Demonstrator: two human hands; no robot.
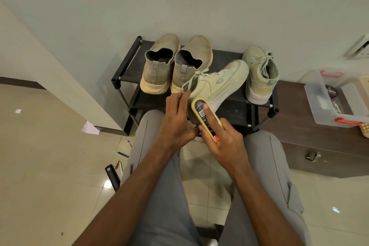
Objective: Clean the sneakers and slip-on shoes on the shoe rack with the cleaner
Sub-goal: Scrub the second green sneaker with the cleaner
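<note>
My left hand [176, 119] grips the heel end of a pale green lace-up sneaker [219, 84], which lies tilted with its toe pointing up and right over the black shoe rack [127, 62]. With its index finger stretched along the top, my right hand [221, 138] holds a yellow-edged shoe cleaner sponge [207, 117] against the sneaker's side near the sole. The second sneaker [260, 74] stands on the rack's right end. Two beige slip-on shoes [175, 64] stand on the rack's left part, heels toward me.
A clear plastic box [337, 102] with red handles rests on a dark wooden chest [311, 140] at right. Pens [122, 154], a black bottle [112, 177] and paper scraps [90, 128] lie on the tiled floor at left. My knees in grey trousers flank the rack.
</note>
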